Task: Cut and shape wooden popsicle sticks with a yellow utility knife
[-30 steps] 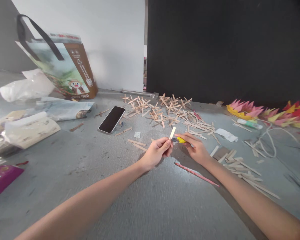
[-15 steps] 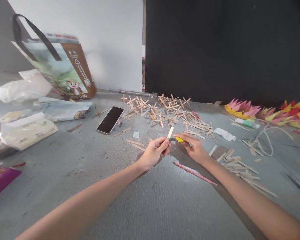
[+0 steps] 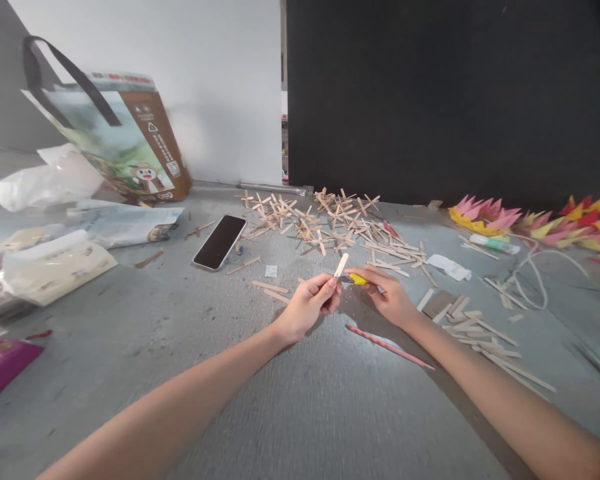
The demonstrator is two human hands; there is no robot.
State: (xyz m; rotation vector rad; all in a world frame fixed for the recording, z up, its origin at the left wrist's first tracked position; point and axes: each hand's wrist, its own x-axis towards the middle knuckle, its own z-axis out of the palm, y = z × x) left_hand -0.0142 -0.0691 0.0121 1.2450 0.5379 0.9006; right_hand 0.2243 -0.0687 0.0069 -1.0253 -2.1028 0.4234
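Observation:
My left hand pinches a pale wooden stick, whose upper end points up past the thumb. Closed around a yellow-handled cutter, my right hand is just to the right. The cutter's dark blade reaches the stick close to my left fingertips; the exact contact is too small to tell. Below the hands a red-and-white striped pencil lies on the grey surface. Two loose sticks lie left of my left hand.
Crossed sticks are heaped beyond the hands, with loose sticks at right. A phone lies left of centre. A bag and plastic packets stand or lie at left, paper crowns at right.
The camera view has shifted very slightly. Both hands keep their hold on the stick and the cutter, with hardly any visible movement.

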